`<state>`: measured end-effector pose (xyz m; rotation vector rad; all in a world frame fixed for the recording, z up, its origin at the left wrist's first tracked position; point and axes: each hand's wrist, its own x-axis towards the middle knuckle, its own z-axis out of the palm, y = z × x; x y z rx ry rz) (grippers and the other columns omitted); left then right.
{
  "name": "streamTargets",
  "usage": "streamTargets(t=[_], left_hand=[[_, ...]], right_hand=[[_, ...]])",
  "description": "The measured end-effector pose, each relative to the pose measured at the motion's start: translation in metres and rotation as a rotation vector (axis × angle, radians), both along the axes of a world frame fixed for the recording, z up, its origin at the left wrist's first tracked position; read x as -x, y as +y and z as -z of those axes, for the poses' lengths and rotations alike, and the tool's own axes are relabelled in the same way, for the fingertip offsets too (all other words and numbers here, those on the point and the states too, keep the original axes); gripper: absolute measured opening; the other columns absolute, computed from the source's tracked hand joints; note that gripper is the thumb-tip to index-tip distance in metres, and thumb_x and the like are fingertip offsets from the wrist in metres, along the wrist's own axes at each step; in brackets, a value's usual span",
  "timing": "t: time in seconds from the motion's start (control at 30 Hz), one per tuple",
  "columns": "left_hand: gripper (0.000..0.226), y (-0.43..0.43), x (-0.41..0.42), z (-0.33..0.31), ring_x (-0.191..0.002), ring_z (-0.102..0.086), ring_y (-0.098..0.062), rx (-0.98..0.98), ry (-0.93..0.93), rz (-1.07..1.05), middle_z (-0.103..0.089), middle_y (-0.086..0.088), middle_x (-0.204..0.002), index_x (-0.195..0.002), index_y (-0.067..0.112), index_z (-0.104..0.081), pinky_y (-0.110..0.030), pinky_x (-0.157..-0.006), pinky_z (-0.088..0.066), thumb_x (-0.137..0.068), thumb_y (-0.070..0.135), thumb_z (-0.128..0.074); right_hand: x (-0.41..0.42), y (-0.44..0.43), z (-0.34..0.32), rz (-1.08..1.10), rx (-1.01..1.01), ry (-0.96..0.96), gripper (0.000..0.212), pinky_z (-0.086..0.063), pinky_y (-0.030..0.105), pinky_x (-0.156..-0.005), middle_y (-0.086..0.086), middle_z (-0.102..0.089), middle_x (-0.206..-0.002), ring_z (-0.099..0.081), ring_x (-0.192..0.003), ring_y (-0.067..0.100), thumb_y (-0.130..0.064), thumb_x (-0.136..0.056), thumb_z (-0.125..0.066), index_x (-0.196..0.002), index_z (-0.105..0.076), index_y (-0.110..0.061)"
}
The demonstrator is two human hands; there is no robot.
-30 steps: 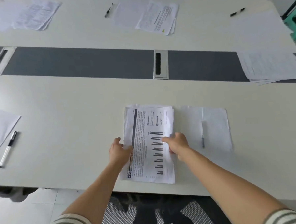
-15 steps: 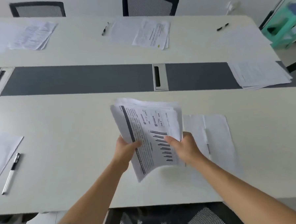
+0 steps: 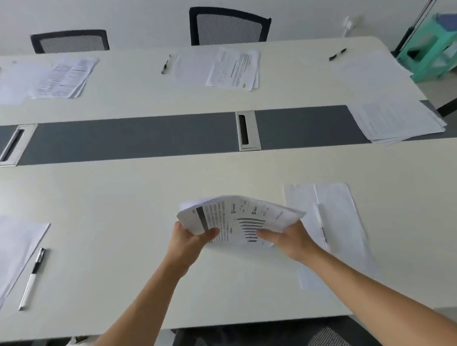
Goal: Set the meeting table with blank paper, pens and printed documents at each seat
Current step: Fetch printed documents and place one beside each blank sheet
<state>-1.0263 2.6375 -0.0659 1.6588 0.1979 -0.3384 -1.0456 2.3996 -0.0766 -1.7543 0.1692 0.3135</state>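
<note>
Both hands hold a stack of printed documents above the near half of the meeting table. My left hand grips its left edge, my right hand its right edge, and the stack tilts almost flat. Just to the right, blank paper lies on the table with a pen on it. At the near left lie more blank paper and a white pen. Across the table, two seats have printed documents and a pen.
A dark strip with two cable hatches runs along the table's middle. A loose paper stack and a black pen lie at the right end. Two mesh chairs stand on the far side, one is below me, a green stool at right.
The printed stack lay flat on the table beside the blank paper; both hands have picked it up and raised it clear of the surface. My view has tilted up, showing the far chairs.
</note>
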Motion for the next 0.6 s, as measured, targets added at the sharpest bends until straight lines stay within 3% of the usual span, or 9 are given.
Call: streamTargets(t=[0.13, 0.23, 0.3, 0.4, 0.5, 0.6], left_hand=[[0.032, -0.001, 0.005, 0.007, -0.091, -0.071, -0.016, 0.038, 0.015, -0.040, -0.076, 0.003, -0.097, -0.086, 0.034, -0.074, -0.034, -0.078, -0.058, -0.067, 0.009, -0.074], [0.031, -0.002, 0.010, 0.018, -0.089, -0.070, -0.010, -0.020, 0.054, -0.042, -0.076, 0.010, -0.091, -0.085, 0.036, -0.073, -0.032, -0.077, -0.058, -0.074, 0.007, -0.074], [0.029, -0.003, 0.007, 0.022, -0.089, -0.071, -0.011, -0.068, 0.071, -0.054, -0.076, 0.011, -0.087, -0.087, 0.032, -0.070, -0.031, -0.076, -0.057, -0.080, 0.004, -0.072], [0.014, -0.005, -0.002, 0.028, -0.082, -0.073, -0.019, -0.168, 0.118, -0.075, -0.075, -0.001, -0.090, -0.095, 0.015, -0.067, -0.043, -0.074, -0.060, -0.085, 0.007, -0.066], [0.029, -0.008, -0.002, 0.044, -0.078, -0.072, -0.023, -0.289, 0.225, -0.067, -0.072, -0.007, -0.091, -0.114, 0.011, -0.056, -0.044, -0.070, -0.061, -0.086, 0.010, -0.064], [0.054, -0.005, 0.013, 0.066, -0.101, -0.062, -0.024, -0.613, 0.258, 0.103, -0.063, -0.005, -0.110, -0.132, 0.018, -0.045, -0.037, -0.084, -0.052, -0.083, 0.020, -0.068]], right_hand=[[0.004, 0.001, 0.015, 0.030, 0.002, 0.020, 0.033, -0.055, 0.026, -0.089, -0.003, -0.073, -0.110, -0.068, -0.104, 0.008, -0.006, -0.084, -0.073, -0.104, -0.067, -0.032], [0.005, -0.001, 0.026, -0.025, 0.093, 0.054, 0.028, -0.053, 0.028, -0.091, -0.005, -0.073, -0.112, -0.067, -0.107, 0.010, -0.013, -0.088, -0.071, -0.105, -0.066, -0.035], [-0.001, -0.002, 0.029, 0.022, 0.096, 0.120, 0.017, -0.055, 0.027, -0.088, -0.003, -0.074, -0.103, -0.069, -0.099, 0.013, -0.015, -0.087, -0.071, -0.099, -0.069, -0.028], [-0.015, 0.000, 0.036, 0.091, 0.169, 0.188, 0.004, -0.056, 0.028, -0.080, -0.004, -0.073, -0.089, -0.070, -0.085, 0.014, -0.017, -0.087, -0.071, -0.089, -0.070, -0.020], [-0.028, 0.007, 0.054, 0.094, 0.284, 0.260, 0.012, -0.055, 0.034, -0.080, 0.002, -0.073, -0.092, -0.069, -0.086, 0.023, -0.018, -0.084, -0.073, -0.096, -0.072, -0.014], [-0.036, 0.013, 0.076, 0.108, 0.362, 0.371, 0.020, -0.054, 0.030, -0.077, 0.006, -0.074, -0.100, -0.068, -0.087, 0.025, -0.020, -0.085, -0.071, -0.101, -0.071, -0.010]])
